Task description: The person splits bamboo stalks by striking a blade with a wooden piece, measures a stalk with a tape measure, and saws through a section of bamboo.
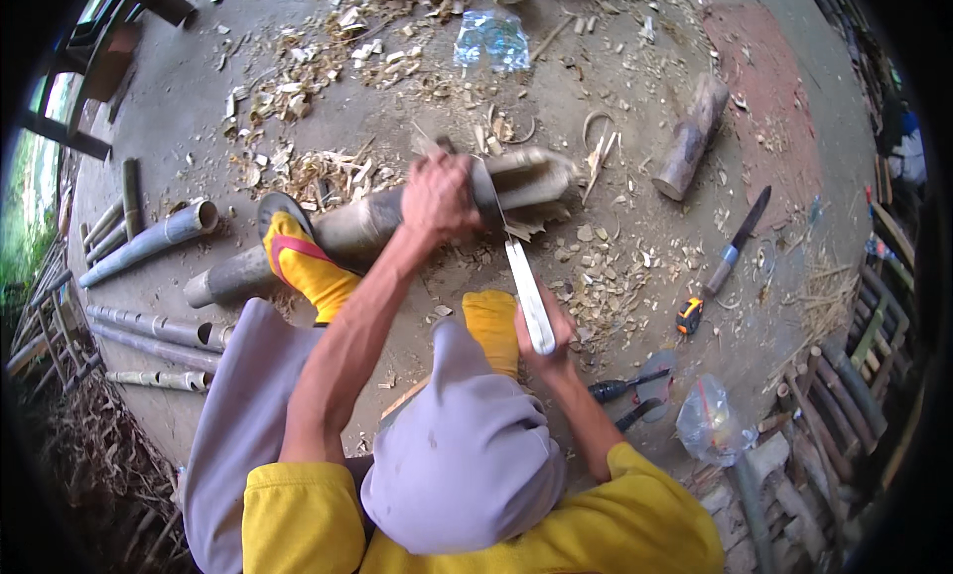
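A thick bamboo log (342,229) lies slantwise on the ground in front of me, its far right end (541,177) split open and hollow. My left hand (439,192) is closed over its top, pressing it, slightly blurred. The white handle (530,296) of a hand saw is gripped in my right hand (552,328). Its thin blade (496,199) lies across the log just right of my left hand; its teeth cannot be made out. My left foot (303,261), in a yellow sock and sandal, rests against the log. The other yellow-socked foot (490,328) is nearer me.
Shavings and chips (606,276) litter the ground. Right of me are a long knife (743,232), a tape measure (689,316), a short log (693,137), dark-handled tools (625,387) and a plastic bag (711,420). Bamboo lengths (149,245) lie at left; poles (844,395) are stacked at right.
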{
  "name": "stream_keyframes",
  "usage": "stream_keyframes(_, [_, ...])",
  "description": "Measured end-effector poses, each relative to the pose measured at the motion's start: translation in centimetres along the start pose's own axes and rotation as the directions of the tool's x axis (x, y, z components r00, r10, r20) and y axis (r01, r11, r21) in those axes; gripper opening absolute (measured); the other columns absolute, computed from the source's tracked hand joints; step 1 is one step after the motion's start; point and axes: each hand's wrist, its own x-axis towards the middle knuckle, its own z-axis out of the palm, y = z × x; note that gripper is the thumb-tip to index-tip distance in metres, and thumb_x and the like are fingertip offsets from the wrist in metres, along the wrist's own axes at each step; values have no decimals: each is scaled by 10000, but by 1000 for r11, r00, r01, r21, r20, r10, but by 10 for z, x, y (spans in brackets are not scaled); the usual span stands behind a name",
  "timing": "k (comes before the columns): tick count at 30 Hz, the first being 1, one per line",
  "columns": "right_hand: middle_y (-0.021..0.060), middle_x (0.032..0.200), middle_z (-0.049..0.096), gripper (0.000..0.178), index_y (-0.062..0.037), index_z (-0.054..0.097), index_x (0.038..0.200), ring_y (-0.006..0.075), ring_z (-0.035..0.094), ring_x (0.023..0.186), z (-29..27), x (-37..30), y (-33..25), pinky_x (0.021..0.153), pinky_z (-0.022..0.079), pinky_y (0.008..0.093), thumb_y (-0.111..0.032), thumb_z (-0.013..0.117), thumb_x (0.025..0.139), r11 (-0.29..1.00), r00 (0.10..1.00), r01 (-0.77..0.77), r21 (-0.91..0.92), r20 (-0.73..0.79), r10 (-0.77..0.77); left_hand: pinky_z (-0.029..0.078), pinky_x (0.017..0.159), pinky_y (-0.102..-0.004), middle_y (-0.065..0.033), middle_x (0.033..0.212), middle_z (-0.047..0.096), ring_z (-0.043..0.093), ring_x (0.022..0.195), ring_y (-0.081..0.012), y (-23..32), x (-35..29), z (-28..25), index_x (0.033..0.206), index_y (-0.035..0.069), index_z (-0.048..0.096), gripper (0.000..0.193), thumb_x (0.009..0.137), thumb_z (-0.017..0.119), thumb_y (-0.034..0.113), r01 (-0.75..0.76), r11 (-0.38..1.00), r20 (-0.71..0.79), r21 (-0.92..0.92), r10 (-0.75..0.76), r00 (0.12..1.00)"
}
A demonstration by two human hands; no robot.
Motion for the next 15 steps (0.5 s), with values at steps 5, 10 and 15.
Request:
stream_keyframes(5, [146, 929, 662, 469, 23, 519, 1231, 188, 655, 721, 21, 53, -1, 624, 516, 285, -4, 636, 777, 980, 989, -143, 135, 63, 136, 367, 958, -472, -149, 985, 627, 541, 1070, -299, -38, 48, -31, 1009, 65, 531, 611, 533, 791, 347, 71, 997, 45, -15, -71, 996])
stream_keyframes(10, [222, 1004, 649, 411, 124, 551, 1129, 287, 688, 799, -113, -94, -58, 709, 542, 331, -74, 629, 777, 978, 969, -171, -118, 159, 189, 386, 928, -448, -154, 955, 634, 528, 1091, -297, -44, 47, -21, 981, 60, 537, 620, 505, 799, 358, 73, 996, -1, -43, -73, 997])
stream_keyframes(15, [230, 939, 657, 410, 107, 558, 1127, 289, 689, 739, -131, -157, -37, 636, 542, 325, -61, 642, 762, 956, 954, -134, -259, 228, 195, 405, 899, -447, -141, 979, 636, 547, 1057, -307, -33, 46, -20, 989, 61, 523, 640, 500, 798, 367, 92, 995, -11, 38, -91, 996])
